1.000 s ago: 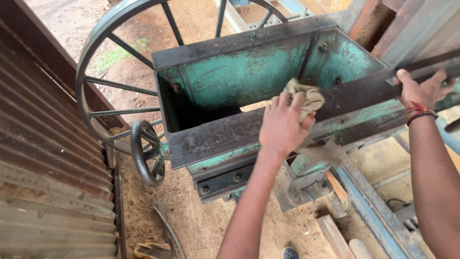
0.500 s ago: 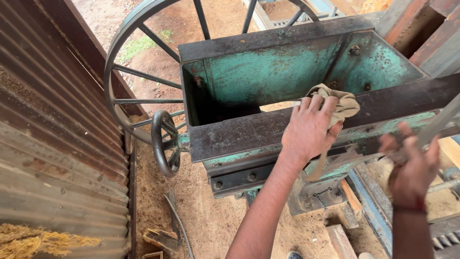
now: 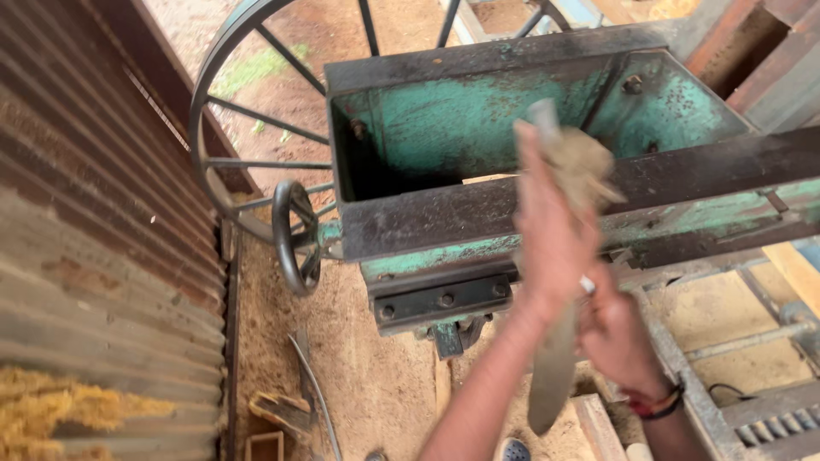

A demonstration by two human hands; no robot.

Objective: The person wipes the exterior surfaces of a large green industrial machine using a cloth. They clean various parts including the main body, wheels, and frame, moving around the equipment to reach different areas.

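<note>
Our left hand (image 3: 551,230) has lifted the rag (image 3: 581,162) off the dark rail (image 3: 427,222) of the green machine (image 3: 478,102), fingers still pinching it, blurred. Our right hand (image 3: 619,337) has come in below, closed on a long blade (image 3: 551,376). Wiping seems to move onto the blade.

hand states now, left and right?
Left hand: blurred, closed on a tan rag above the green machine.
Right hand: gripping the handle of a long blade that points down.
</note>
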